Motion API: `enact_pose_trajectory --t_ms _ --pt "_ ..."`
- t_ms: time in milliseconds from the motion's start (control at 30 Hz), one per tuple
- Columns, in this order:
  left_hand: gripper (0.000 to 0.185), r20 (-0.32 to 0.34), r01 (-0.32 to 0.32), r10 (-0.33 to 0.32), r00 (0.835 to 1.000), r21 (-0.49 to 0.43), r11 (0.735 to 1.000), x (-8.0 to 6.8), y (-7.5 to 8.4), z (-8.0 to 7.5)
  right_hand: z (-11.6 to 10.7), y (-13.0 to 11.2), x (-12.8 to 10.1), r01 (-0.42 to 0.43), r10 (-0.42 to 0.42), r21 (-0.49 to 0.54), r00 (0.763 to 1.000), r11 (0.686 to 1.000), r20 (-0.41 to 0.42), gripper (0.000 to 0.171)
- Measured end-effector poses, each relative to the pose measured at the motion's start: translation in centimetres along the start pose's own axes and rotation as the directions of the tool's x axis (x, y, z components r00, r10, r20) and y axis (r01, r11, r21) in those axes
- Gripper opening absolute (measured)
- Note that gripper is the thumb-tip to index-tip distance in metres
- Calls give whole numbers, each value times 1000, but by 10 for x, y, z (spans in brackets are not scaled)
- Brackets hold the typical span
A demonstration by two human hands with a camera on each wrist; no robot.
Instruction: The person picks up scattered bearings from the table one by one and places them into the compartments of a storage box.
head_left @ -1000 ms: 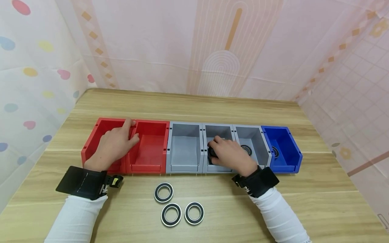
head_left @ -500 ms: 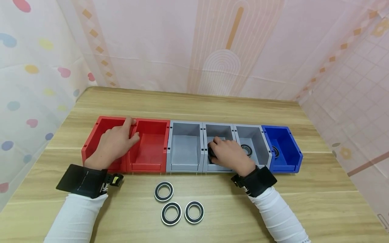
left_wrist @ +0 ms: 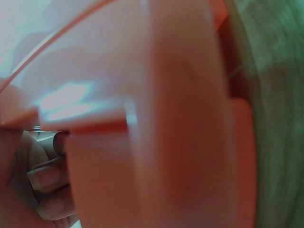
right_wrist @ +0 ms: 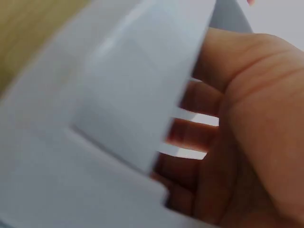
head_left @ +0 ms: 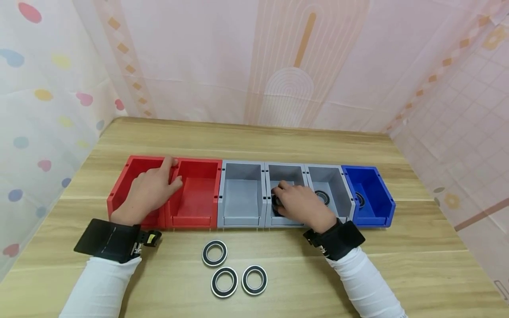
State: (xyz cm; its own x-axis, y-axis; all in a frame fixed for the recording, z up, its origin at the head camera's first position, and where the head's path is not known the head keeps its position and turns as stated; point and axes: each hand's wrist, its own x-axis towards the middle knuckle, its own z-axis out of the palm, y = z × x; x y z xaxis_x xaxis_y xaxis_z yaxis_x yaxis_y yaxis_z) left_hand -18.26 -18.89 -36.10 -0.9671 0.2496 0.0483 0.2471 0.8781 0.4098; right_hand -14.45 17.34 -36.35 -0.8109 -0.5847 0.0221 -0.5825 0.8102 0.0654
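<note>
My right hand [head_left: 304, 204] reaches into the middle grey bin [head_left: 284, 168]. Its fingers are curled on a dark ball bearing [head_left: 275, 204], mostly covered by the hand. In the right wrist view, the grey bin's wall [right_wrist: 128, 90] hides the fingertips and the bearing. My left hand [head_left: 148, 191] rests on the divider between two red bins, index finger along its top and thumb over the right red bin [head_left: 196, 190]. The left wrist view shows several loosely bent fingers [left_wrist: 47, 178] beside a red bin wall [left_wrist: 185, 142].
Three black-sealed bearings [head_left: 214, 253] lie flat on the wooden table [head_left: 302, 282] in front of the bins. Another bearing [head_left: 323, 197] is in the right grey bin, and one more bearing [head_left: 360, 199] is in the blue bin [head_left: 371, 190]. Patterned cloth [head_left: 191, 57] hangs behind the table.
</note>
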Motion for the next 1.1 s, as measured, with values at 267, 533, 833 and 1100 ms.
enact_pose_trajectory --t_ms 267,533,833,1100 --pt "52 -11 -14 14 1000 11 1000 0 1 1 -10 15 -5 -98 105 38 953 994 -286 33" --pt "52 -5 -5 5 1000 13 1000 -1 1 2 -5 24 -8 -324 349 129 868 937 -354 37" --pt "50 12 9 -9 1000 26 1000 -1 4 2 4 25 -6 -382 446 276 866 882 -227 23" --pt "49 5 1 -1 1000 38 999 -2 4 -2 5 26 -5 -349 403 258 893 901 -201 20"
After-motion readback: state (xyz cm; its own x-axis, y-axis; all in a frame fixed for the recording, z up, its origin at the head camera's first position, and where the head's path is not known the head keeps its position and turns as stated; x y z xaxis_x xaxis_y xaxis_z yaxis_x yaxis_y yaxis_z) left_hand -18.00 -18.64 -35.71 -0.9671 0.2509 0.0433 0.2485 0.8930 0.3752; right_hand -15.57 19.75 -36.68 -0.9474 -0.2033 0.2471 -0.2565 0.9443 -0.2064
